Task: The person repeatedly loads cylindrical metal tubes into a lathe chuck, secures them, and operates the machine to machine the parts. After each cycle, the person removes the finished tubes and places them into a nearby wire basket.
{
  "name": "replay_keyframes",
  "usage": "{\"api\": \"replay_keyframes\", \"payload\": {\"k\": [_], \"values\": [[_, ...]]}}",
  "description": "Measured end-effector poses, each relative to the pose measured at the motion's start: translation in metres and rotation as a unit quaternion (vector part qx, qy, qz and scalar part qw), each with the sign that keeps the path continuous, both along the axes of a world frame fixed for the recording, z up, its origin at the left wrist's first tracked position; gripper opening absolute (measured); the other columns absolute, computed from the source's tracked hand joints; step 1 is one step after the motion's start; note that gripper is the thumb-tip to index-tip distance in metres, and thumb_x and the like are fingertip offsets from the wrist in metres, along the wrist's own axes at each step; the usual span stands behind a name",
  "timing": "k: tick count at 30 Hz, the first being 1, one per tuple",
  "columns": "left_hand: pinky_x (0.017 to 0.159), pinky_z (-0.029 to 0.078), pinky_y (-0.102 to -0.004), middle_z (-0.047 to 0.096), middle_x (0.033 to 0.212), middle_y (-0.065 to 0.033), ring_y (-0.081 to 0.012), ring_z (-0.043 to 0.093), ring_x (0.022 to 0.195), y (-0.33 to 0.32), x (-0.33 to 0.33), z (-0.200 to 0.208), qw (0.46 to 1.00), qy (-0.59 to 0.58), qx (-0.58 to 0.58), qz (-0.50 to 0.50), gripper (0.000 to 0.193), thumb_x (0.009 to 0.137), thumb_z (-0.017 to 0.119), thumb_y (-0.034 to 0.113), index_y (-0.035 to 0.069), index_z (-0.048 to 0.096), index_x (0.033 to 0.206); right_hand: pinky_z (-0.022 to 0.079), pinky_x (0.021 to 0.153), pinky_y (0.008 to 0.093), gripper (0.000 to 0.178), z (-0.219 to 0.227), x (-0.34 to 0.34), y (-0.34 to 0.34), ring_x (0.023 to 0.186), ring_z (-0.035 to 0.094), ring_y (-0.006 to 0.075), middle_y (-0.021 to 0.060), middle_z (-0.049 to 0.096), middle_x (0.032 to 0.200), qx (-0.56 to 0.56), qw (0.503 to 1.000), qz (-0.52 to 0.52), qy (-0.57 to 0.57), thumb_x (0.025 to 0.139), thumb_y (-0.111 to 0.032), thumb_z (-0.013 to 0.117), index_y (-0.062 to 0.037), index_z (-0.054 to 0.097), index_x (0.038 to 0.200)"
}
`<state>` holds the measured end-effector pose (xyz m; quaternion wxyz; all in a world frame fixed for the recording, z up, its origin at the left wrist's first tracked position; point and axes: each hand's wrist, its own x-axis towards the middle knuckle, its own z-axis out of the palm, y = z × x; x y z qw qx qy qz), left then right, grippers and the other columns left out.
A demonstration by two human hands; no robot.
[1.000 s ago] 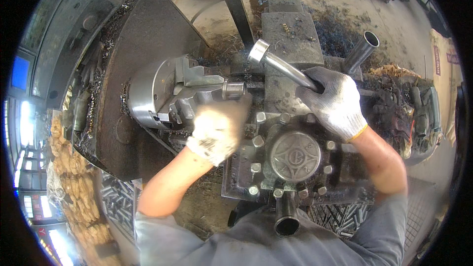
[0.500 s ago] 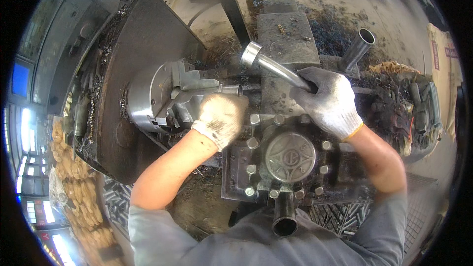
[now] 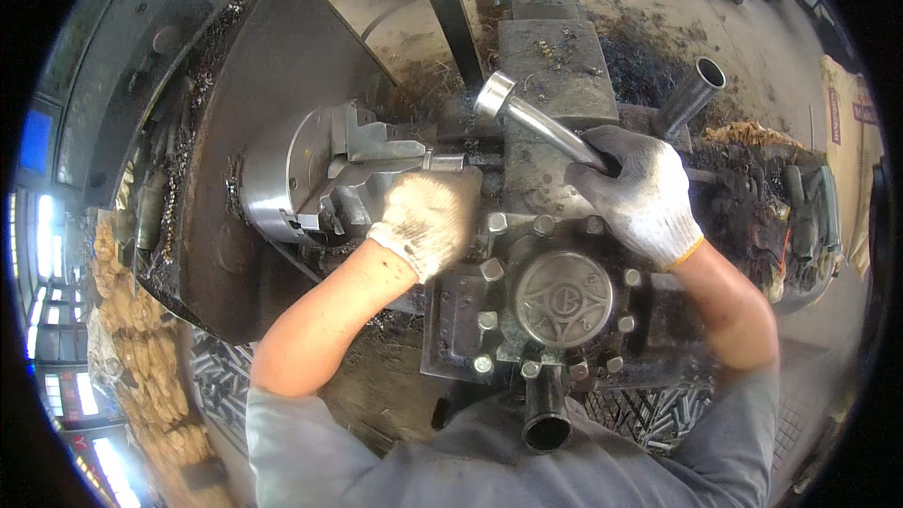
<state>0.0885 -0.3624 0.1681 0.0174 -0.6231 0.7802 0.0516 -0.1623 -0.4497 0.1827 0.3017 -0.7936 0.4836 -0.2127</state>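
My right hand (image 3: 641, 196), in a dirty white glove with dark fingers, is closed round a hammer-like steel bar (image 3: 550, 134). The bar points up and left, and its thick round head (image 3: 495, 95) is in the air. At the lathe chuck (image 3: 280, 179), my gloved left hand (image 3: 428, 218) curls against a short metal tube (image 3: 446, 162) by the stepped jaws (image 3: 372, 155). The left fingertips are mostly hidden behind the back of the hand.
Right of the chuck stands a bolted tool post (image 3: 564, 301) with a tube handle (image 3: 547, 423) toward me. Another upright tube (image 3: 691, 96) rises beyond my right hand. Cut metal pieces (image 3: 221, 381) lie low left, brown gloves (image 3: 150, 367) beside them, rags and tools (image 3: 762, 198) at right.
The view has shifted slightly. Both hands stay nearly in place, the left by the chuck jaws, the right on the hammer-like bar. The bar's head looks slightly turned.
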Motion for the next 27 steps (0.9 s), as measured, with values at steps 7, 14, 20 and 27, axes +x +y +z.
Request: {"api": "replay_keyframes", "payload": {"k": [7,14,20,27], "values": [[0.067,0.061,-0.0381,0.075,0.089,-0.0155,-0.032,0.077,0.075,0.056,0.007,0.005,0.957,0.211,-0.146,0.134,0.019,0.092,0.074,0.003,0.006,0.069,0.109,0.059,0.076,0.0443,0.033,0.004,0.003,0.002,0.084,0.075,0.0385,0.0193,0.076,0.091,-0.005,1.0,-0.004,-0.012,0.086,-0.03,0.078,-0.0104,0.08,0.113],[0.1,0.058,-0.0465,0.065,0.138,-0.0163,-0.0399,0.067,0.122,0.077,0.037,0.003,0.95,0.131,-0.269,0.086,0.049,0.078,0.086,0.007,0.007,0.067,0.123,0.06,0.078,0.0436,0.038,0.008,0.005,0.002,0.086,0.075,0.0385,0.0193,0.077,0.095,0.0,0.999,0.018,0.029,0.086,-0.03,0.078,-0.0108,0.079,0.119],[0.111,0.052,-0.0488,0.059,0.143,-0.0212,-0.042,0.061,0.13,0.061,0.073,0.012,0.977,-0.041,-0.167,0.126,0.087,0.066,0.096,0.016,0.004,0.058,0.143,0.06,0.071,0.0426,0.035,0.009,-0.006,-0.022,0.077,0.075,0.0348,0.0173,0.076,0.087,-0.121,0.979,0.159,0.031,0.084,-0.029,0.081,-0.0115,0.08,0.115],[0.076,0.061,-0.0466,0.069,0.091,-0.0184,-0.0364,0.073,0.086,0.036,0.087,-0.008,0.967,-0.15,-0.152,0.139,0.04,0.078,0.081,0.025,0.003,0.059,0.105,0.061,0.07,0.0487,0.026,-0.041,-0.004,-0.057,0.073,0.074,0.0362,0.0119,0.074,0.078,-0.16,0.947,0.229,0.16,0.086,-0.039,0.074,-0.0192,0.08,0.102]]}}
